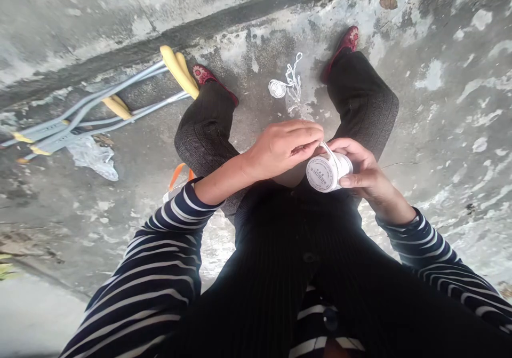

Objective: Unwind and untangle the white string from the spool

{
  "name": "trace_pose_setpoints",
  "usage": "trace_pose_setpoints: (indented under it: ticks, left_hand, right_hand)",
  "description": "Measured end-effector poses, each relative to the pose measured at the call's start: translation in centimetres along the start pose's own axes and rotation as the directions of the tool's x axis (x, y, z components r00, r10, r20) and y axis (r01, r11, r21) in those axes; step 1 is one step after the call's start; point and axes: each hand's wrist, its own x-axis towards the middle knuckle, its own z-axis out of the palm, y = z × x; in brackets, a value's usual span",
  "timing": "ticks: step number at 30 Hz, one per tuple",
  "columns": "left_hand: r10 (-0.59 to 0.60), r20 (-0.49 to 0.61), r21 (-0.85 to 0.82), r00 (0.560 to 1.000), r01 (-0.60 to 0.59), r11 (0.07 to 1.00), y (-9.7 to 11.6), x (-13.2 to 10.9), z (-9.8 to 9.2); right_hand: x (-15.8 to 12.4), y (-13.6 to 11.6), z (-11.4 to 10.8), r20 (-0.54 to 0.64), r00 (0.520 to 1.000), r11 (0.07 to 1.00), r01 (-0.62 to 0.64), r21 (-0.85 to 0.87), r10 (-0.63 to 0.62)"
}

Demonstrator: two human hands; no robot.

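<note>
My right hand point(360, 168) is wrapped round a white spool of cord point(326, 173) with a round printed label on its end, held above my lap. My left hand point(282, 147) is closed in a pinch on the white cord end point(328, 152) that runs over the spool's top. Both hands are close together, between my knees. On the floor between my feet lies a small white ball of cord point(277, 88) with a loose tangle of white cord point(294, 80) beside it.
A pair of grey crutches with yellow pads point(120, 104) lies on the concrete floor at the left, by a crumpled clear plastic bag point(93, 157). An orange strap point(178, 174) shows by my left knee. My feet wear red shoes point(347, 42).
</note>
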Motion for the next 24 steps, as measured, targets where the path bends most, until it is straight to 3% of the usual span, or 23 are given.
trace_pose_setpoints:
  ticks: [4, 8, 17, 24]
  left_hand:
    - [-0.16, 0.023, -0.009, 0.987, 0.161, 0.987, 1.2, 0.7, -0.8]
    - [-0.229, 0.096, -0.04, 0.969, 0.233, 0.972, 1.4, 1.2, -1.0]
    - [-0.045, 0.157, -0.001, 0.987, 0.045, 0.999, -0.3, 1.7, -1.7]
    - [-0.02, 0.193, -0.048, 0.981, 0.029, 0.998, -0.7, 1.4, -2.4]
  right_hand:
    - [0.2, 0.0, -0.2, 0.002, 1.0, 1.0, -0.008, -0.016, 0.008]
    - [0.2, -0.4, -0.1, -0.018, 0.999, 0.999, -0.032, -0.014, 0.032]
    - [0.5, -0.9, -0.5, 0.058, 0.993, 0.994, -0.107, 0.03, 0.105]
    - [0.4, -0.6, -0.9, 0.04, 0.992, 0.993, -0.116, 0.011, 0.116]
